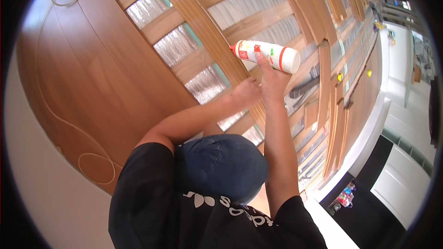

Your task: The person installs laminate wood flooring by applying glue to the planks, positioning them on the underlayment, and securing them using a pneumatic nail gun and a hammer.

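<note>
My right hand (275,80) is wrapped round a white glue bottle (267,55) with red bands and a red nozzle. The bottle lies almost level, its nozzle pointing left over a long brown grooved floorboard (203,23). Just left of my right wrist, my left hand (248,93) is closed above the same board, fingers curled. Whatever it may hold is hidden. Under the board run wooden joists (184,62) with silver foil (200,85) between them.
Laid brown flooring (101,78) covers the left, with a thin pale hose (69,120) looping over it. Loose planks (325,83) lie across the joists at right. A dark tool (304,87) rests beyond my right hand. White cabinets (401,180) stand far right.
</note>
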